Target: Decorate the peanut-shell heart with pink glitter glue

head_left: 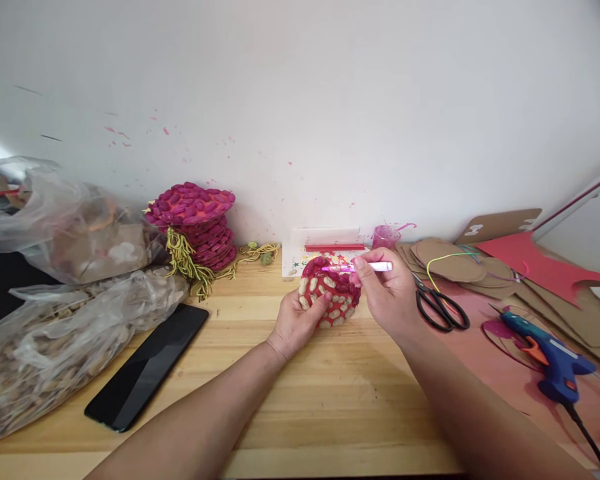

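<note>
My left hand grips a round red disc covered with peanuts, its thumb lying over the front. The peanuts along the disc's top and right are magenta; the lower ones are pale. Between the fingers of my right hand is a slim brush with a white handle end. Its pinkish front part reaches left across the top of the disc. Behind the disc, a white sheet with small coloured stars lies on the wooden table.
Left: a stack of magenta peanut discs, plastic bags and a black phone. A pink-stained cup stands near the wall. Right: black scissors, cardboard discs, red sheet and a blue glue gun with its cable.
</note>
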A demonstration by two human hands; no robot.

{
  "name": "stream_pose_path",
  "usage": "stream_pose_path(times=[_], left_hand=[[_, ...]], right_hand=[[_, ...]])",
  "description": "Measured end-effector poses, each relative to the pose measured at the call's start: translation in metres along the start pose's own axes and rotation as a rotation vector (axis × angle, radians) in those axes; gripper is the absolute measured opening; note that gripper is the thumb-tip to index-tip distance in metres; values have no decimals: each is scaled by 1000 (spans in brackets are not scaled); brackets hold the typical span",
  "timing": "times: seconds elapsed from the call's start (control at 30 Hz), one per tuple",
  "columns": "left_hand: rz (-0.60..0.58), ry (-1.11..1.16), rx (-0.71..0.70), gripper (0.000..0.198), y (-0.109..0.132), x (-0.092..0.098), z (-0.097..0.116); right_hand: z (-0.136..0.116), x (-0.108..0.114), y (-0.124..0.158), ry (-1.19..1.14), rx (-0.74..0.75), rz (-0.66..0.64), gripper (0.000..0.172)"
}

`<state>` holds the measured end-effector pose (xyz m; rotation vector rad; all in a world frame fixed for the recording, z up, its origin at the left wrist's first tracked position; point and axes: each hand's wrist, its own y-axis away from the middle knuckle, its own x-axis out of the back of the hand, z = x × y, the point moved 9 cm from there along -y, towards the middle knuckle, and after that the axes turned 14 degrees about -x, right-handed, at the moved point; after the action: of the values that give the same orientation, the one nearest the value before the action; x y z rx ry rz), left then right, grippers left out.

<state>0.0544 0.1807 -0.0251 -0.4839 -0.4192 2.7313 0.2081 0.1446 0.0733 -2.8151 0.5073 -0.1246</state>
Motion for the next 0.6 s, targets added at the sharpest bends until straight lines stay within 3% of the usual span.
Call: stream_pose_path(times=[0.4,0.6], left_hand=[[21,-50,-28,44,0,1,9],[37,-18,-10,47,0,3,3]], right_hand=[[-3,0,0,93,35,3,24],[-1,1,-1,118,35,8,25]])
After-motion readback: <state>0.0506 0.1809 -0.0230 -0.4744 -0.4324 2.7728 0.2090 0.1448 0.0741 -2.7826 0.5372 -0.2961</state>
